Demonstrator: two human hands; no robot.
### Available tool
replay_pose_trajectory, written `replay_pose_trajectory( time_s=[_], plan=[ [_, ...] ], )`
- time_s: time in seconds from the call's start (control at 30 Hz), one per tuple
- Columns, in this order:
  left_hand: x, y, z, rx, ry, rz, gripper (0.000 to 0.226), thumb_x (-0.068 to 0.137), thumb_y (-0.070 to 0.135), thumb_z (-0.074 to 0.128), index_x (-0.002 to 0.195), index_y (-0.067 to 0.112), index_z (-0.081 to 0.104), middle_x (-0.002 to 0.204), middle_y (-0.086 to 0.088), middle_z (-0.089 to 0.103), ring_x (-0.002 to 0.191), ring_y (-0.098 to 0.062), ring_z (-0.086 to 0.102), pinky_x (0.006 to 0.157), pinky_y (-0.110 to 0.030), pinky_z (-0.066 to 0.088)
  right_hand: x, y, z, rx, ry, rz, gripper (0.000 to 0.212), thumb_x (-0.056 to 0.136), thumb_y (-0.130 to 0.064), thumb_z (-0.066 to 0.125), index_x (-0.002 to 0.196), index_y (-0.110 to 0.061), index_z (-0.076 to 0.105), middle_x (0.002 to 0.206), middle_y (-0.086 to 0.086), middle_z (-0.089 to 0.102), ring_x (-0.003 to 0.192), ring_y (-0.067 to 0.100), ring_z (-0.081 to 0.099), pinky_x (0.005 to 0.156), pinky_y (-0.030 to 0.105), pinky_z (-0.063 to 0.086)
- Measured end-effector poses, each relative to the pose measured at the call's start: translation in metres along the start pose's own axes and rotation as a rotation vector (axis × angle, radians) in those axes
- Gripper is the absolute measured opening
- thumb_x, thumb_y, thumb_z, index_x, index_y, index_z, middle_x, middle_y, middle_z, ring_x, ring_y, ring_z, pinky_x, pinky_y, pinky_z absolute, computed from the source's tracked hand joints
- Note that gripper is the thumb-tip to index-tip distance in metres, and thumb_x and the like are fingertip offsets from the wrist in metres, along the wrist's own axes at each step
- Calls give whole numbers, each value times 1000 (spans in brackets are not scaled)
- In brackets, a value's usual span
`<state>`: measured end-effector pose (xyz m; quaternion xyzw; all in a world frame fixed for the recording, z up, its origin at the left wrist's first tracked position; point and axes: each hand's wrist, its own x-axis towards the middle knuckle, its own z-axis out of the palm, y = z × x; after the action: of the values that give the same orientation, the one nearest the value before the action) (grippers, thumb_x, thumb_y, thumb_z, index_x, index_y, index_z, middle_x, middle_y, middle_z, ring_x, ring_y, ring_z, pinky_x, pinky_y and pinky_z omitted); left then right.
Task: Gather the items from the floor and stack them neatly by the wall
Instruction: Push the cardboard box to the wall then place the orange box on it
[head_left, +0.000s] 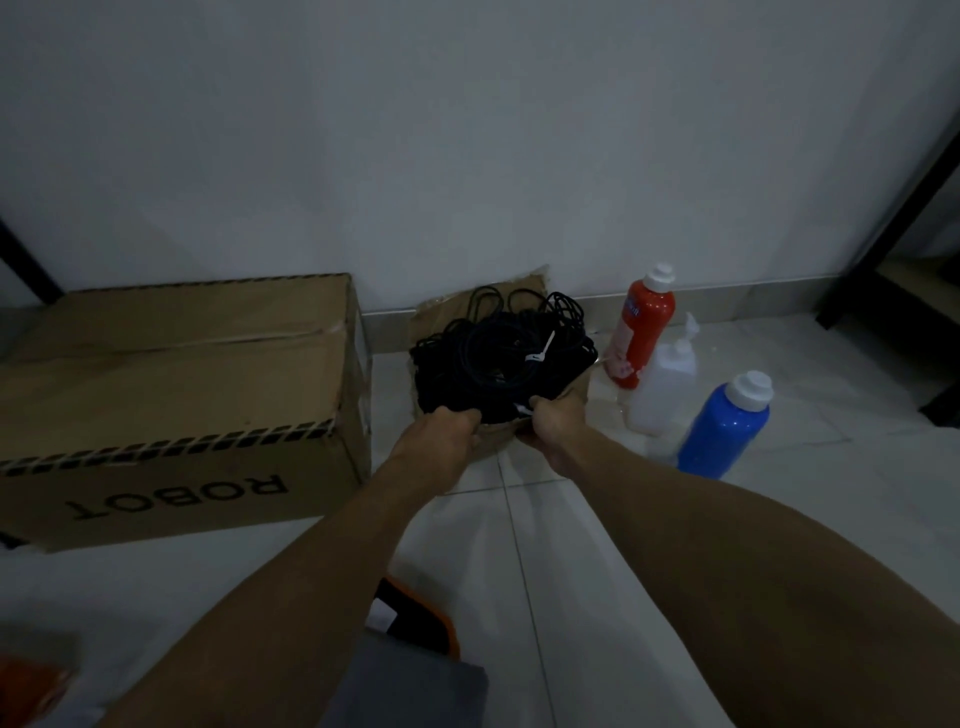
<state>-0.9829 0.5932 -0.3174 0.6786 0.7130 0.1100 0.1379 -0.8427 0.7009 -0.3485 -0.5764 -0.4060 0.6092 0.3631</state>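
Nearest the camera, a dark fabric item with an orange edge (415, 618) lies on the glossy white tiled floor (571, 545), which reflects pale light between thin grout lines. Two bare forearms reach forward. The left hand (441, 434) and the right hand (553, 423) each have their fingers curled tight over the near edge of a small brown cardboard tray (498, 441), creased and torn at its back flap. Heaped on it is a tangled bundle of matte black cables (498, 358), bound by white plastic zip ties (537, 357). The tray sits close to the plain white wall (467, 130). To its left stands a large closed cardboard box printed "ROBOT" (171, 410). To its right stand a blue plastic bottle with a white cap (724, 426), a translucent white jug (662, 387) and a red bottle (641, 332). A dark furniture frame (893, 244) rises at far right.
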Motion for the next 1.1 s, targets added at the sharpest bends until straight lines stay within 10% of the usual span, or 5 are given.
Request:
replay_pose_trajectory(
  time_s=[0.17,0.5,0.63,0.83,1.1],
  plan=[
    [-14,-20,-13,-1,-44,-40,25,100,17,49,78,10,41,76,-10,50,70,-26,49,62,-33,38,-15,2,23,18,-56,3,35,99,-2,50,130,-20,50,114,8,63,93,22,66,71,41,61],
    [-41,-52,-32,21,-62,-156,17,99,15,50,85,6,50,90,-16,59,77,-30,55,64,-34,41,-27,15,68,-47,-127,43,46,102,-10,49,144,-17,31,133,5,55,90,11,64,93,49,56],
    [-39,-41,-30,110,-72,-202,4,96,6,49,97,6,52,102,-20,60,86,-35,59,67,-39,46,-25,16,66,-99,-143,90,51,102,-15,51,148,-21,30,138,2,54,86,8,60,72,40,58],
    [-39,-45,-11,122,-37,-205,71,91,-4,44,155,18,23,118,-21,59,101,-37,61,79,-44,54,-25,20,81,-26,-76,57,48,98,-7,52,143,-12,36,130,14,58,103,27,65,86,50,60],
    [-15,-53,-5,-31,87,-343,70,91,-5,39,153,22,25,126,-21,55,107,-37,59,77,-40,50,-24,16,110,194,19,158,50,92,-5,56,135,-22,35,111,10,59,88,27,66,64,43,63]
  ],
)
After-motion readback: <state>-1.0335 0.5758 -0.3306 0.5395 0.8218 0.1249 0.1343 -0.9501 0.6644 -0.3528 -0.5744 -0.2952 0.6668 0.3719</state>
